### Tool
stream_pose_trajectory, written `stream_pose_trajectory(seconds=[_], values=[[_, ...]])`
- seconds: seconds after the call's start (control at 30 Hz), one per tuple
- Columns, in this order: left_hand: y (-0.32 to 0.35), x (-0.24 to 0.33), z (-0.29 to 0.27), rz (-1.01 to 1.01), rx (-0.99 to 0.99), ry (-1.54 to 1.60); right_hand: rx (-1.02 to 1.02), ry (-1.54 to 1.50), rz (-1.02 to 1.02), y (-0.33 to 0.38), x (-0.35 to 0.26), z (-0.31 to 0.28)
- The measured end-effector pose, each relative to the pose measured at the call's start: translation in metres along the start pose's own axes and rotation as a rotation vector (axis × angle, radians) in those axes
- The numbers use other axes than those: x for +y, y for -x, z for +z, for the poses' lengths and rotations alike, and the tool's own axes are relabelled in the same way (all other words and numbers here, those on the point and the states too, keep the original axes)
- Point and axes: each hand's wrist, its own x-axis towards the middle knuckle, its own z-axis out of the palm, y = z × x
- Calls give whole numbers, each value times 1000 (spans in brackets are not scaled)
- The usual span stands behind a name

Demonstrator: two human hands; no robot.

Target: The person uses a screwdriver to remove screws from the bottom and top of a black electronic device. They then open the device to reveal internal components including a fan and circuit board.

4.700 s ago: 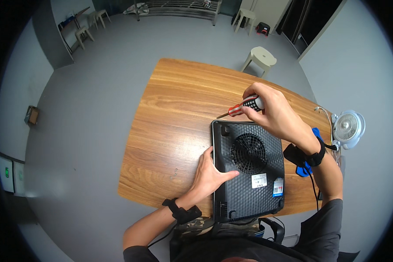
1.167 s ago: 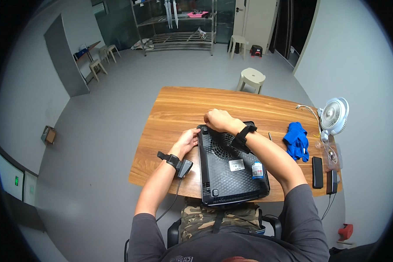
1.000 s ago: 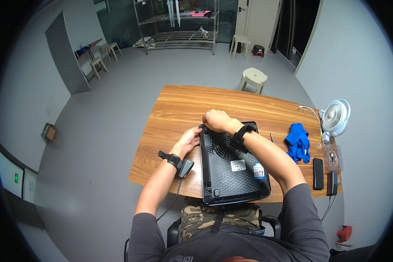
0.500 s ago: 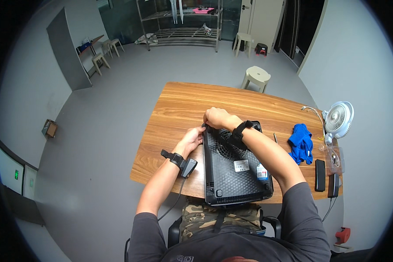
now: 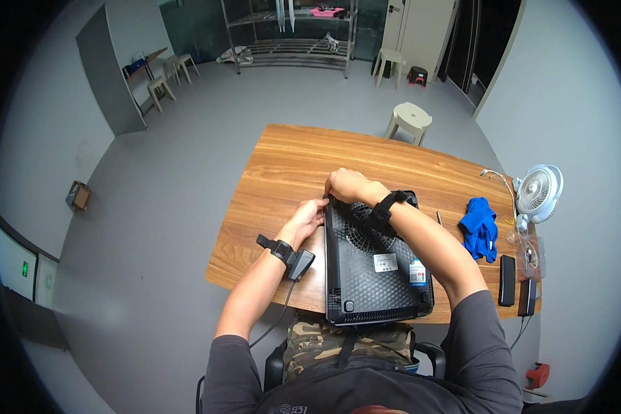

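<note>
A black appliance that looks like an induction cooker lies underside up on the wooden table in front of me. Its round fan grille, labels and feet face upward. My left hand is at its far left corner, thumb and fingers pinching the edge. Just above that corner, my right hand is bent down with its fingers closed. Whatever those fingers hold is hidden under the hand. The right wrist and its black strap cover part of the grille.
On the right of the wooden table lie a thin rod-like item, a blue cloth, a black case and a clear plastic box. A white fan stands at the right edge. Beyond the table is a stool.
The view has shifted slightly. Both hands stay at the same corner of the cooker, with hardly any visible movement.
</note>
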Motion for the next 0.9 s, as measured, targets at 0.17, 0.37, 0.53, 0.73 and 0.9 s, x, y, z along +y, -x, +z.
stream_pose_trajectory(seconds=[0.17,0.37,0.53,0.73,0.9], values=[[2,0,3,11,-8,1,6,4,12,3,0,0],[-7,-6,-7,34,-16,-1,-15,-24,-8,2,-3,0],[6,-1,3,45,-32,50,-12,-26,-6,3,0,1],[-4,-2,-9,-29,-48,79,-20,-14,-16,4,-2,1],[-1,-3,-5,15,-57,51,-31,6,-20,6,-3,0]])
